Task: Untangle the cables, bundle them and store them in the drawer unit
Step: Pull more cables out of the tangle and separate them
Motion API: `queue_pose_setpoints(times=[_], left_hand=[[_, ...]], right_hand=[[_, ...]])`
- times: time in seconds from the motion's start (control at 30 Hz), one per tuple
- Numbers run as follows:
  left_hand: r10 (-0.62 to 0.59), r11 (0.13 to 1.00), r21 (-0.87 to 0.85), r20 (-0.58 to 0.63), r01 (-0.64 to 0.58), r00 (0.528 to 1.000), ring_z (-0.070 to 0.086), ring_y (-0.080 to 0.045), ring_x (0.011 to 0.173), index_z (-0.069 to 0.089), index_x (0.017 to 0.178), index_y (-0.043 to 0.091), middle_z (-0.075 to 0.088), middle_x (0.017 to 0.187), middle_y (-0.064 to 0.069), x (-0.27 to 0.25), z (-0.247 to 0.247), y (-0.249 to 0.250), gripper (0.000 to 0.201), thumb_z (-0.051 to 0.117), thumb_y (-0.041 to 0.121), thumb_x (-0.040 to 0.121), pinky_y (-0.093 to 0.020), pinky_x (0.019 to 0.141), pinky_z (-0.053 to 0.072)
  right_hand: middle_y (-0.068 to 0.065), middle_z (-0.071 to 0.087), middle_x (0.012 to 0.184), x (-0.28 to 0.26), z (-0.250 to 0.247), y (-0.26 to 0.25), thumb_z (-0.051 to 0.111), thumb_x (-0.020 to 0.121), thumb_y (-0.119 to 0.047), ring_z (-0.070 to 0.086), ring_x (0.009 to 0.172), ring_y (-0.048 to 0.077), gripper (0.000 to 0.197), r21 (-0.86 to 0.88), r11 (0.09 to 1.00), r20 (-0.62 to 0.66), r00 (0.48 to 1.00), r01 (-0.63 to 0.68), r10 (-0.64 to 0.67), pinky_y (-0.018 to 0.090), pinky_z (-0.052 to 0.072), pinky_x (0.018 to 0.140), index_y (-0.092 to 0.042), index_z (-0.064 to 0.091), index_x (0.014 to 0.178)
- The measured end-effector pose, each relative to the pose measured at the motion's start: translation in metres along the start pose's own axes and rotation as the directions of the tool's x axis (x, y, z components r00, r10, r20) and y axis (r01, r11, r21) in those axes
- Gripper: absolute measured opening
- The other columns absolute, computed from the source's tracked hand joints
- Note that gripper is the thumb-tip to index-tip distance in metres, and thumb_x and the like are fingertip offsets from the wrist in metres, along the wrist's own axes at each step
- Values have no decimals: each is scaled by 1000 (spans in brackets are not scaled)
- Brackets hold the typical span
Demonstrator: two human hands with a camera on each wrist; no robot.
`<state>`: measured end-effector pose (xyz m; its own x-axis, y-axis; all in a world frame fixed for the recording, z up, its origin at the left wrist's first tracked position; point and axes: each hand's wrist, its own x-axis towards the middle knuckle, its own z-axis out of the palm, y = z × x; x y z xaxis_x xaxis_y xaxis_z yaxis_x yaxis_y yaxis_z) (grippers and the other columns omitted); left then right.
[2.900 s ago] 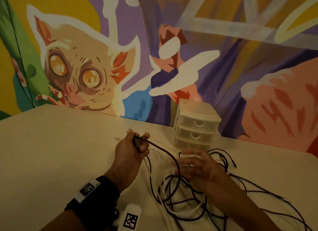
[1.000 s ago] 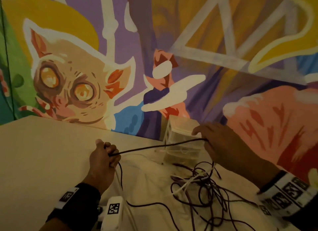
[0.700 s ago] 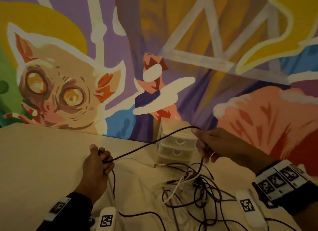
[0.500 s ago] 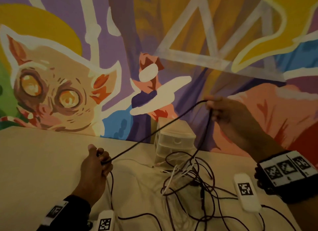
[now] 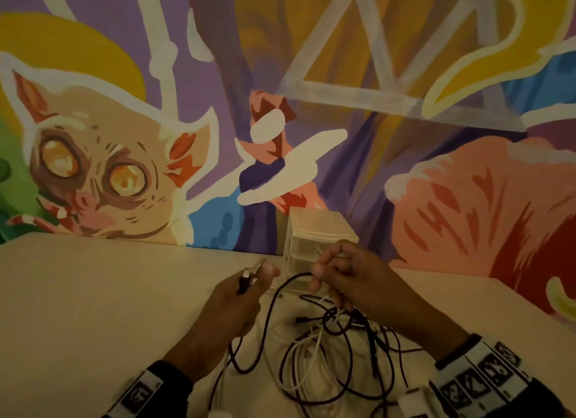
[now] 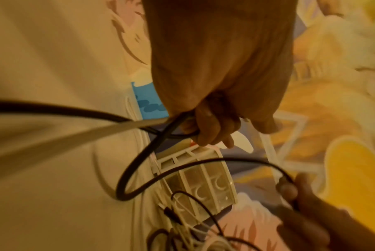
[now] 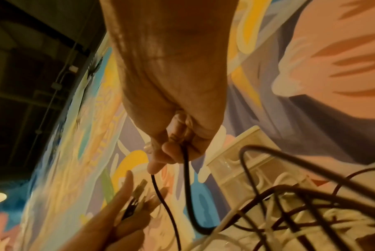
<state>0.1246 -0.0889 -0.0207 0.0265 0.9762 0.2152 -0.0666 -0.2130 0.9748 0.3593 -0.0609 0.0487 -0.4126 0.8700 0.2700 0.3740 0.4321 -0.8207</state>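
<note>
A tangle of dark and white cables (image 5: 336,339) lies on the beige table in front of a small translucent three-drawer unit (image 5: 318,230) that stands against the wall, drawers closed. My left hand (image 5: 255,277) grips the plug end of a dark cable (image 5: 270,308), together with a white strand (image 6: 126,126), its fingers (image 6: 208,129) curled round them. A short way to the right, my right hand (image 5: 324,271) pinches the same dark cable (image 7: 185,169), which sags in a loop between the hands and runs down into the tangle. The drawer unit (image 6: 199,183) sits just beyond both hands.
A painted mural wall (image 5: 124,168) rises directly behind the table and the drawer unit. Bare tabletop (image 5: 93,293) stretches to the left. A white tagged block (image 5: 411,399) lies at the near edge by my right wrist.
My right hand has come down from high by the wall to close beside my left hand. The dark cable, taut before, now hangs slack in a loop. The left hand keeps its grip.
</note>
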Motion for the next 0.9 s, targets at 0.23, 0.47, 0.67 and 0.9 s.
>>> queue_pose_setpoints(times=[0.23,0.47,0.67,0.9], left_hand=[[100,995,16,-113,-98,989,26,-10,53,76,94,20,33,63,4,0,1,-6,30,69,49,94,-22,47,26],[32,933,-334,-294,-134,955,14,-12,53,73,117,7,20,64,3,10,-25,-4,39,66,41,100,-24,43,18],[15,947,-305,-271,-100,963,13,-12,53,76,115,12,17,66,2,9,-25,-7,36,66,43,99,-24,42,18],[-44,960,-280,-208,-17,977,12,-13,56,80,113,19,16,69,1,10,-18,-11,31,68,43,98,-26,46,15]], right_hand=[[10,80,89,-3,12,8,74,99,-33,73,74,22,30,124,991,-14,999,-45,48,36,59,74,-11,60,113],[-18,76,111,-19,19,57,74,99,-29,68,105,-5,20,-401,916,208,973,-12,104,18,53,92,-38,73,116],[-3,80,90,8,-15,13,69,102,-9,74,78,4,20,-73,993,-402,908,94,-116,20,60,67,-26,78,102],[16,80,110,13,-21,3,64,104,-7,80,101,34,18,246,969,-228,972,0,57,46,64,95,-10,71,121]])
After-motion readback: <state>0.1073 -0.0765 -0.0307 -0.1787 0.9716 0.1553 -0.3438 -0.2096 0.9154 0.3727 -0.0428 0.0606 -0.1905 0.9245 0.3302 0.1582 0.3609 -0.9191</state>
